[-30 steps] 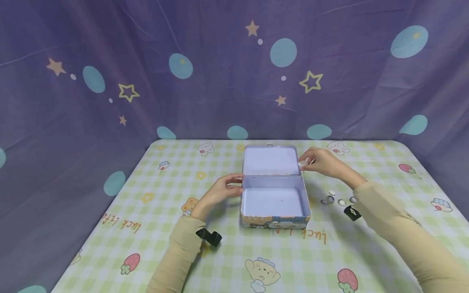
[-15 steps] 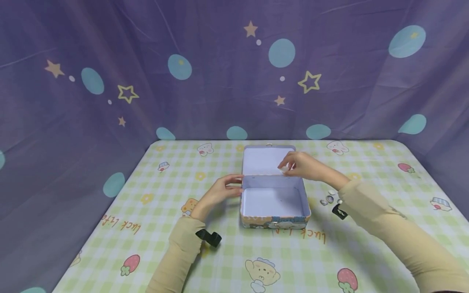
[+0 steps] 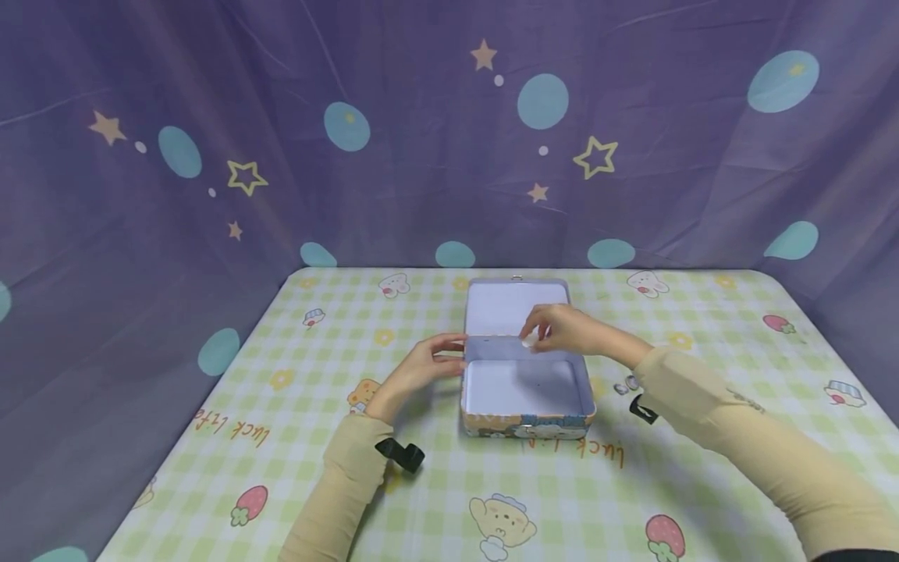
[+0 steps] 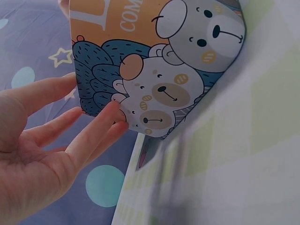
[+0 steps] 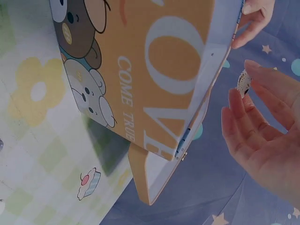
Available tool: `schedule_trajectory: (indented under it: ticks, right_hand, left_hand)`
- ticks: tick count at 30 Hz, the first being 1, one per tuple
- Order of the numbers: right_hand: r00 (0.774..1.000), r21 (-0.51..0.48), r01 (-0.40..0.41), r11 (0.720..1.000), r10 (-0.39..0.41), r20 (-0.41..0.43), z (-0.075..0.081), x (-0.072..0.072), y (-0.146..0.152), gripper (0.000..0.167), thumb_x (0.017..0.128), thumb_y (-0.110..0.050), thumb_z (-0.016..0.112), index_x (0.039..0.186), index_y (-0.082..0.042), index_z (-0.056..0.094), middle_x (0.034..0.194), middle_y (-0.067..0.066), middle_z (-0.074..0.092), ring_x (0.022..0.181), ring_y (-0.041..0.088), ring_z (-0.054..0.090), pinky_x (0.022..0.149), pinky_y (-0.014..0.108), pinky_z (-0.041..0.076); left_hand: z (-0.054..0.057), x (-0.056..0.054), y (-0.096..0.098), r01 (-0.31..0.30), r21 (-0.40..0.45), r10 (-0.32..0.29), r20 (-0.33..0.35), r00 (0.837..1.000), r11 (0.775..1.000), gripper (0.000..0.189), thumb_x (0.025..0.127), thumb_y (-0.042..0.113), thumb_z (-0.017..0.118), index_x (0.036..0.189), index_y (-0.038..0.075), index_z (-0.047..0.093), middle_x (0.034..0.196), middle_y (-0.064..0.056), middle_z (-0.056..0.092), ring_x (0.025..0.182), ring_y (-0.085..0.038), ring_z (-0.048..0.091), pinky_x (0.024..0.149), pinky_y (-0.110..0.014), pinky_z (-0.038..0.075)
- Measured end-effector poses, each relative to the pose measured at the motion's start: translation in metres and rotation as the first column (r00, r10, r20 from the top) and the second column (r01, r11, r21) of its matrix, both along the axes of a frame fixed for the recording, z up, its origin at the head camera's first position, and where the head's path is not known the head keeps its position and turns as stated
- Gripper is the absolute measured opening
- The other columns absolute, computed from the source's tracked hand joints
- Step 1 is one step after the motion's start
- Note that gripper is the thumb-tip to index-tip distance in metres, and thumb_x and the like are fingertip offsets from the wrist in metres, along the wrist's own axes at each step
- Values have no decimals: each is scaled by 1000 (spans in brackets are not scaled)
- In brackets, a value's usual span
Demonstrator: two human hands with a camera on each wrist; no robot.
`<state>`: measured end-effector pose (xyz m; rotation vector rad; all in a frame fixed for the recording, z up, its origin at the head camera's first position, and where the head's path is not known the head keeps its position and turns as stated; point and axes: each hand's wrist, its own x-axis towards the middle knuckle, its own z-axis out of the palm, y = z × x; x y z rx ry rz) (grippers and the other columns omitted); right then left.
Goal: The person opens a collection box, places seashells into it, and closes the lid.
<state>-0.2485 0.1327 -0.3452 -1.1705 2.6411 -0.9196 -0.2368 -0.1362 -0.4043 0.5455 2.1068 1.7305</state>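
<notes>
A tin box with cartoon bears on its sides stands with its lid folded back. My left hand rests its fingertips against the box's left wall; the left wrist view shows its fingers spread and nearly straight on the printed side. Above the back part of the box, my right hand pinches a small whitish seashell between thumb and fingers. In the right wrist view this speckled shell shows at the fingertips, apart from the box.
Small shells lie on the cloth right of the box, partly hidden by the right sleeve. A green checked tablecloth covers the table. Behind it hangs a purple curtain.
My right hand has carried the seashell leftward from beside the lid's right edge, then slightly down over the box. The left hand has stayed at the box's left wall.
</notes>
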Motion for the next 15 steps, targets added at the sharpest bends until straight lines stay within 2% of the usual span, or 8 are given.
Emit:
schedule_trajectory:
  ticks: [15]
  right_hand:
    - [996, -12, -68, 998, 68, 56, -7, 1, -9, 18, 73, 2, 65, 91, 3, 65, 92, 8, 60, 74, 15, 58, 67, 22, 51]
  left_hand:
    - [0, 0, 0, -3, -10, 3, -13, 1000, 1000, 52, 82, 1, 59, 129, -5, 38, 124, -30, 43, 111, -43, 45, 85, -32, 50]
